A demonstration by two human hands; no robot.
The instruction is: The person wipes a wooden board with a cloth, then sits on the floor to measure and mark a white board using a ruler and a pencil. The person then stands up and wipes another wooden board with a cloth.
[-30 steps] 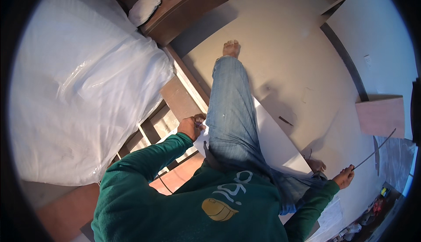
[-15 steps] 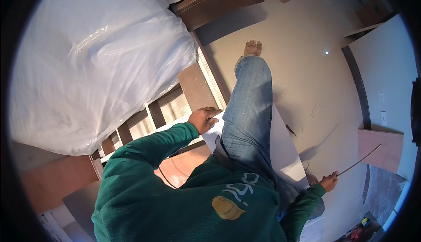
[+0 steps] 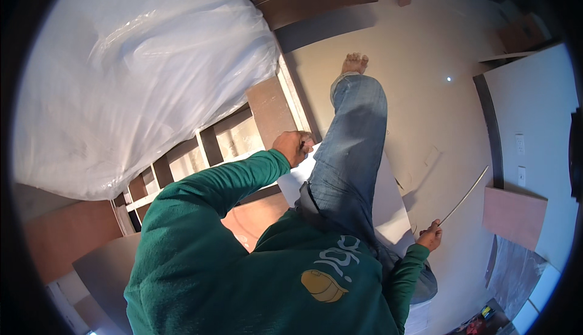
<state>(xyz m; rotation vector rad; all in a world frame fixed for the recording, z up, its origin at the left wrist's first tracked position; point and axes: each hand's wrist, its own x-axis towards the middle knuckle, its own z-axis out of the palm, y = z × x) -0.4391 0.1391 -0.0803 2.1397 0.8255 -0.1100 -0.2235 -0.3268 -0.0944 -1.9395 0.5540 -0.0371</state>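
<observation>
Head view shows the right hand (image 3: 430, 235) with fingers closed on a thin strip (image 3: 464, 196) angling over the floor (image 3: 419, 80), the left hand (image 3: 293, 147) fisted on the white panel (image 3: 388, 204); keeping that panel pinned seems wise.

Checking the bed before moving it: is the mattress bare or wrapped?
Wrapped. The mattress is covered in clear plastic sheeting that shows creases and glare, lying on the slatted bed frame.

A long thin pale strip (image 3: 464, 196) slants upward, slightly bowed.
</observation>
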